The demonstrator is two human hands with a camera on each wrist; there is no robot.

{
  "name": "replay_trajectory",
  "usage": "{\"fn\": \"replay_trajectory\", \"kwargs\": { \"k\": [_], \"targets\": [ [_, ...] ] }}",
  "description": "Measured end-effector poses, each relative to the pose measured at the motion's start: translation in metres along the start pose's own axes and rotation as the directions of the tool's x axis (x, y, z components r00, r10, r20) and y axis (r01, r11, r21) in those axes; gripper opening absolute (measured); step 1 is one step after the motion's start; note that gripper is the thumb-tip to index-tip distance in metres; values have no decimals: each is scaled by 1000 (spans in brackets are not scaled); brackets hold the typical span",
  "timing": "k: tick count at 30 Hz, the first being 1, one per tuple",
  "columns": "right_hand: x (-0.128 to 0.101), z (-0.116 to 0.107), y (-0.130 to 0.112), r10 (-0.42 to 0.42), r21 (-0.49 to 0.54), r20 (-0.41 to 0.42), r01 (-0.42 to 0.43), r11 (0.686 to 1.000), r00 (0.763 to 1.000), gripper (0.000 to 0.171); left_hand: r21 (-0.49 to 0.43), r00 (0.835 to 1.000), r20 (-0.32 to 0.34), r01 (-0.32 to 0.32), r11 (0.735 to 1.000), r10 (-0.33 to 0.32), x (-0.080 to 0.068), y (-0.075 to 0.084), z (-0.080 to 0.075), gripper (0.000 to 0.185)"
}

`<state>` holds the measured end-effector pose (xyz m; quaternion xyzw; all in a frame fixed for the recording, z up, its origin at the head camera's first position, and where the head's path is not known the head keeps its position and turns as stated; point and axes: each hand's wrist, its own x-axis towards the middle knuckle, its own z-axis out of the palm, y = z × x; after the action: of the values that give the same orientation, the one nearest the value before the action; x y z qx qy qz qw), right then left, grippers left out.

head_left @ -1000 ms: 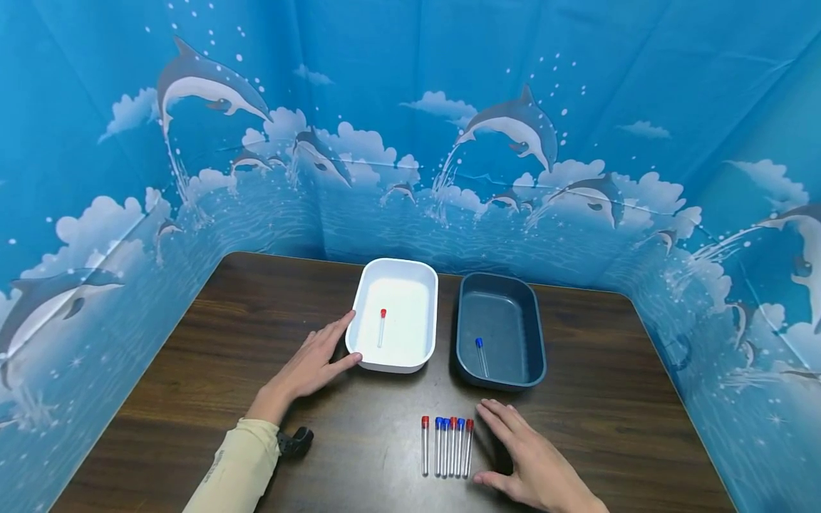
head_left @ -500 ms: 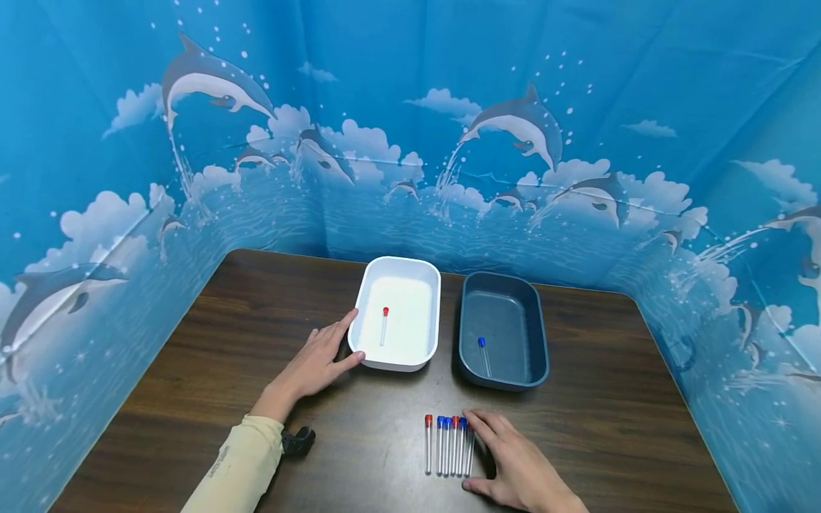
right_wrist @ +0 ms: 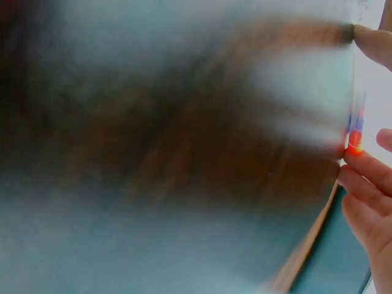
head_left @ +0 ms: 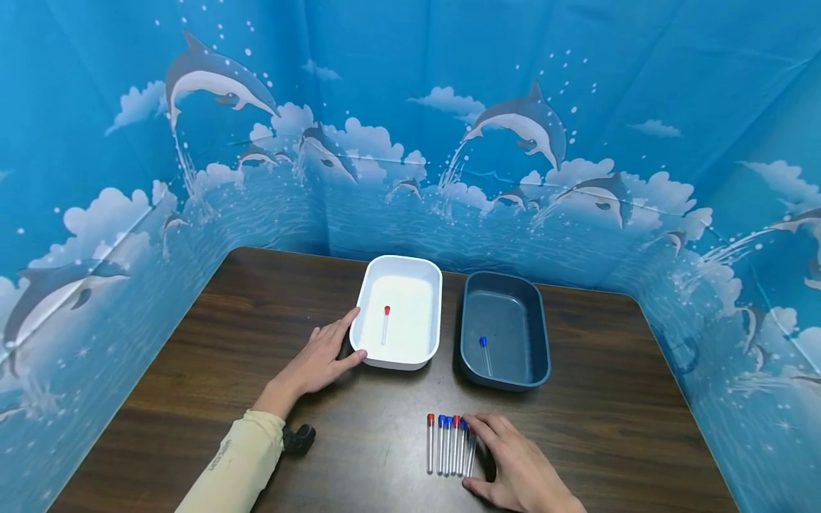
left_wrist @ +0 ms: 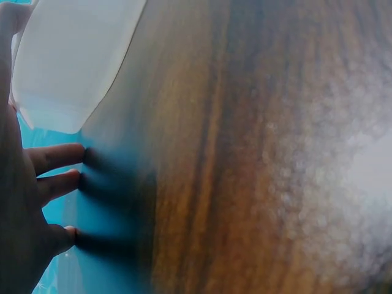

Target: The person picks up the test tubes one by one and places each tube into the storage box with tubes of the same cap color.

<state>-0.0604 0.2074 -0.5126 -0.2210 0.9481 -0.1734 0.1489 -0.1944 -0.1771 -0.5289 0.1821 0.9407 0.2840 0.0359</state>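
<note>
My left hand lies at the near left corner of the white tray. Its thumb touches the front rim and a fingertip touches the left rim; the other fingers are spread in the left wrist view. A red-capped test tube lies in that tray. My right hand spans the rightmost tube lengthwise, fingertips at its cap and thumb at its lower end; the fingers hide that cap in the head view. A red cap shows against a fingertip in the right wrist view. Several red- and blue-capped tubes lie alongside.
A dark grey tray stands right of the white one, with a blue-capped tube inside. The brown wooden table is bordered by a blue dolphin curtain at the back and sides.
My right hand has moved left from beside the row onto the rightmost tube, its thumb and fingers coming closer together. My left hand stays at the white tray.
</note>
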Motion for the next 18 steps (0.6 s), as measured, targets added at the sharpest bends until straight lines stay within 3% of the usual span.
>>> {"fn": "replay_trajectory", "kwargs": {
  "k": [12,15,18],
  "targets": [
    [-2,-10,0,1,-25,-8,-1,1000,1000,85,-7,1000,4,16,1000,-16,-2,0,0,86],
    [-4,-16,1,-13,-42,-63,10,999,998,84,-15,1000,1,17,1000,-17,-1,0,0,86],
    [-6,-23,1,-59,-71,-168,48,996,984,80,-22,1000,-1,17,1000,-17,-1,0,-1,86]
  ]
}}
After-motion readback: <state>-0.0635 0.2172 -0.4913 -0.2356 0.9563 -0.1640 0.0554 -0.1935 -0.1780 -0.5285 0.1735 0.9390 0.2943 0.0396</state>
